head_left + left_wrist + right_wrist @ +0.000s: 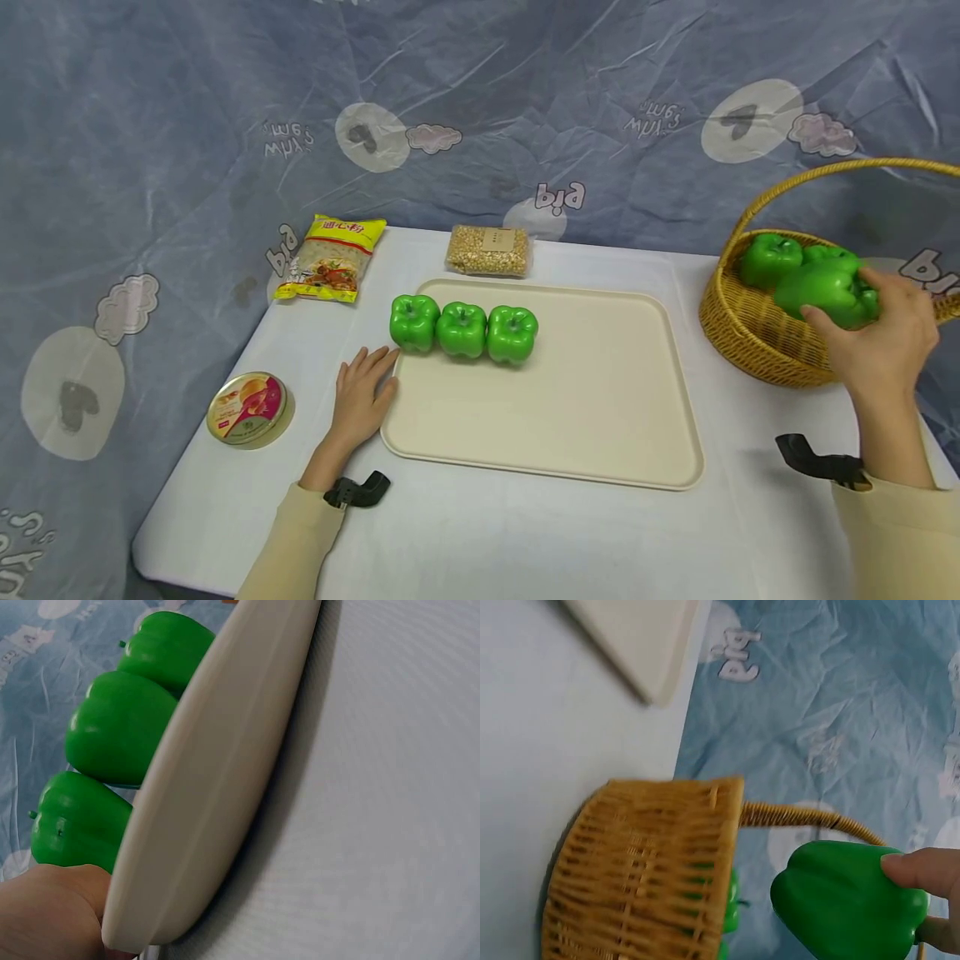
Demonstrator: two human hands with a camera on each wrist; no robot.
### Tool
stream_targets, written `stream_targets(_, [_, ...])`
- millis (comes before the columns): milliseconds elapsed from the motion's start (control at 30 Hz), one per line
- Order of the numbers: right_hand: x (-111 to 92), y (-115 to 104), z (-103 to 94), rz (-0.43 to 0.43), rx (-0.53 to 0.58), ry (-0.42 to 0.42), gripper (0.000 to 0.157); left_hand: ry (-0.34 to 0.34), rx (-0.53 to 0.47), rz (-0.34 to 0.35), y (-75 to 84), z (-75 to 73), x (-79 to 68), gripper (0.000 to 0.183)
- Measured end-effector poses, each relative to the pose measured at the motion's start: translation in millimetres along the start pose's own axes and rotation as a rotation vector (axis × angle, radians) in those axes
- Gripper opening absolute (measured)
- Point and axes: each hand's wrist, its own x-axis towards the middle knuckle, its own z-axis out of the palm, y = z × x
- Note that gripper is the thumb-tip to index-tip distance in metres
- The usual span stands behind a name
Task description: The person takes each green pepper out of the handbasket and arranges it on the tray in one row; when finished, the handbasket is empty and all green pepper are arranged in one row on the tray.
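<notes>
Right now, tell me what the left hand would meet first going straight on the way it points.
Most likely the leftmost green pepper, just ahead of the left hand; the rim of the tray lies so close that brushing it first can't be ruled out.

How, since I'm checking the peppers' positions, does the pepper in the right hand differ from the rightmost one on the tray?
The held pepper is tilted onto its side; the rightmost tray pepper stands upright. The held pepper is above the basket in the right hand; the rightmost tray pepper rests on the tray, untouched. Both are glossy and green.
</notes>
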Motion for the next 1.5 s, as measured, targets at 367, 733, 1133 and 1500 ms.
stream_targets(367, [-47.6, -42.8, 30.1, -0.305, 0.173, -0.066, 0.068, 0.001, -0.006, -0.001, -1.1, -2.3, -0.8, 0.047])
stream_targets(733, [-86.9, -99.8, 78.6, -0.533, 0.235, -0.242, 0.066, 0.008, -0.008, 0.009, -1.6, -0.6, -0.3, 0.046])
stream_targets(1133, [-108.5, -135.6, 110.2, -0.541, 0.205, -0.433, 0.067, 0.012, -0.01, 0.015, -0.9, -0.3, 0.3, 0.046])
stream_targets(1500, [-113.9, -138.1, 130.2, -0.502, 0.096, -0.53, 0.071, -0.002, -0.002, 0.007, 0.4, -2.3, 0.0, 0.046])
